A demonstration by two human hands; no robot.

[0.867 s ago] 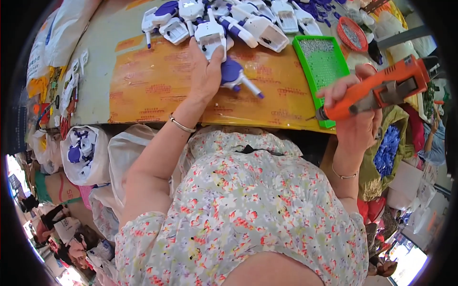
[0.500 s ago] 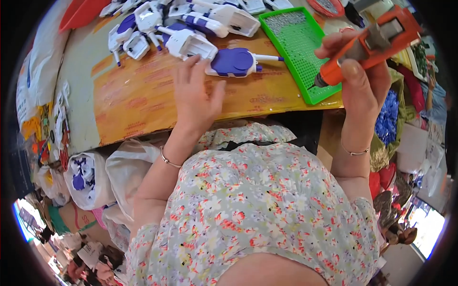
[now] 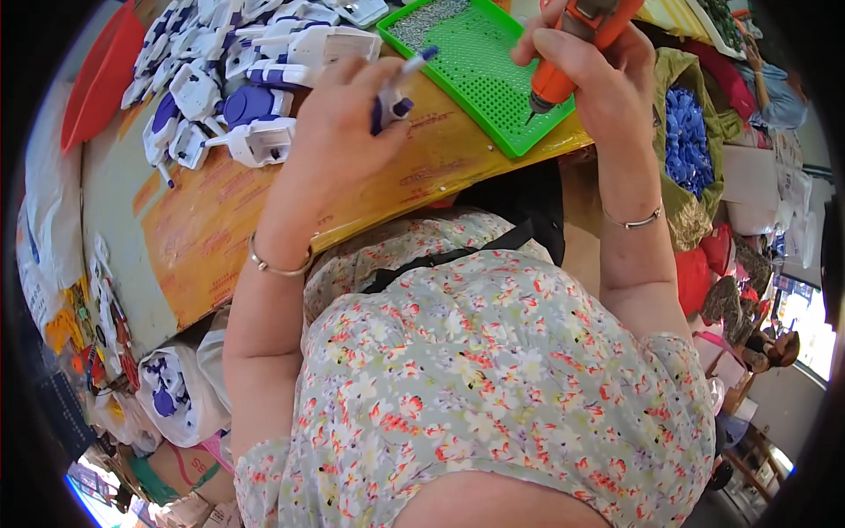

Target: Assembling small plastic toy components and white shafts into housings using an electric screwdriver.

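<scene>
My left hand (image 3: 339, 123) is closed round a white-and-purple plastic housing (image 3: 396, 104), most of it hidden behind the fingers; a thin stem with a purple tip sticks out to the upper right. In my right hand (image 3: 607, 84) is an orange power screwdriver (image 3: 553, 83), its dark bit pointing down over the near right part of a green tray (image 3: 469, 110). Small grey screws (image 3: 427, 25) lie heaped at the tray's far left, and its floor is dotted with holes. Left of my left hand, similar white-and-purple housings (image 3: 255, 106) lie in a pile.
Yellow-brown tape covers the near table top (image 3: 220, 229). A red basin (image 3: 106, 75) stands at the far left. An olive sack of blue pieces (image 3: 688, 141) is at the right, and a white bag of housings (image 3: 172, 396) hangs below the table's left side.
My left hand has picked up a housing from the table and turned it. My right hand has moved left and away with the screwdriver. The whole view has shifted and turned.
</scene>
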